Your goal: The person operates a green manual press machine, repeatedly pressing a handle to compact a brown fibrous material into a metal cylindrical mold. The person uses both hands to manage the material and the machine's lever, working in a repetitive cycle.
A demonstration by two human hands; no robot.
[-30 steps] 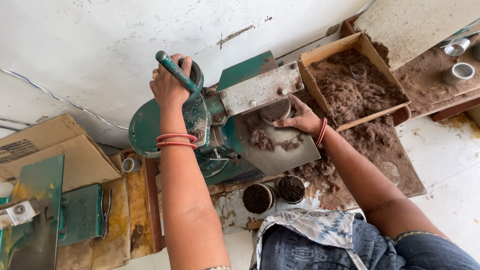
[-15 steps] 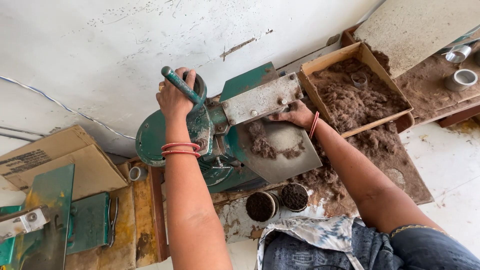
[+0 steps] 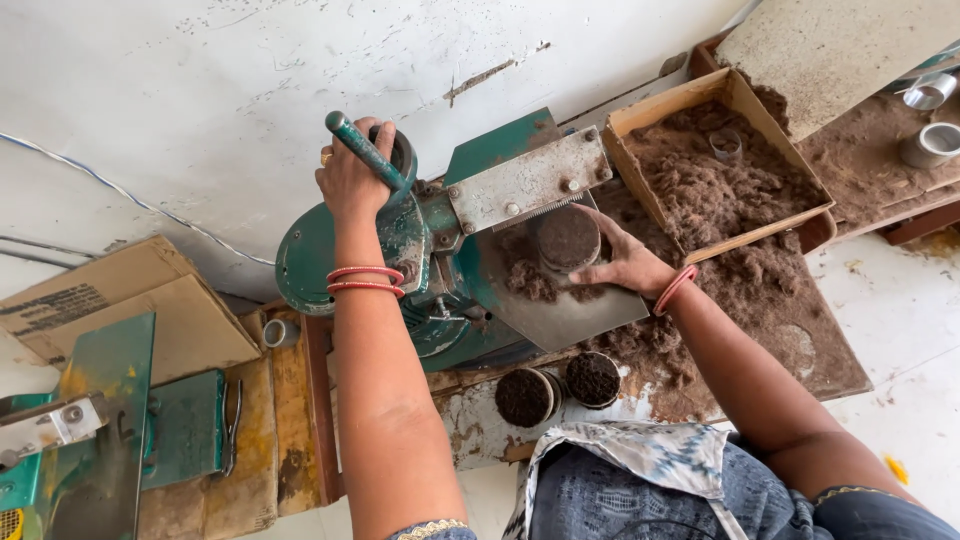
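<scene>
Head view: left hand (image 3: 352,175) wrapped tight on green lever (image 3: 367,152) of press (image 3: 440,250). Right hand (image 3: 622,262) grip pinched on fibre-filled round cup (image 3: 567,239) under plate (image 3: 525,182). Two filled cups (image 3: 557,390) set on tabletop (image 3: 480,425); box of loose fibre (image 3: 715,165) far from emptied.

Bright even daylight, soft shadows, sharp focus

A flat brown cardboard box (image 3: 120,310) lies at the left side, folded down, with dark print on its top flap. An open brown cardboard box (image 3: 735,100) sits at the upper right, tilted, full of dark brown fluffy stuff. No signs or screens show.
</scene>
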